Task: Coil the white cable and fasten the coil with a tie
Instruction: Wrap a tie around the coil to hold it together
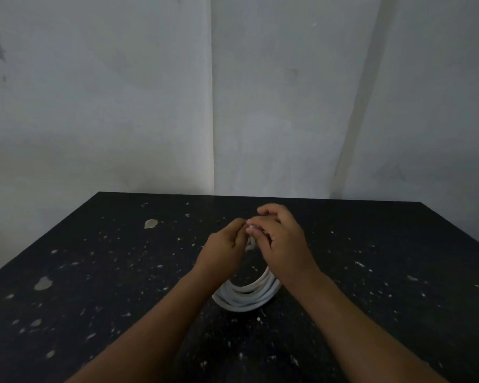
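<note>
The white cable (246, 295) is wound into a coil of several loops that stands on the black table, its lower arc showing between my forearms. My left hand (224, 246) and my right hand (280, 241) meet at the coil's top, fingertips pinched together over the white strands there. Both hands hide the upper part of the coil. A tie cannot be made out between the fingers.
The black table (94, 272) is speckled with pale paint flecks and a few larger blotches. Its far edge lies close to two grey walls that meet in a corner behind it.
</note>
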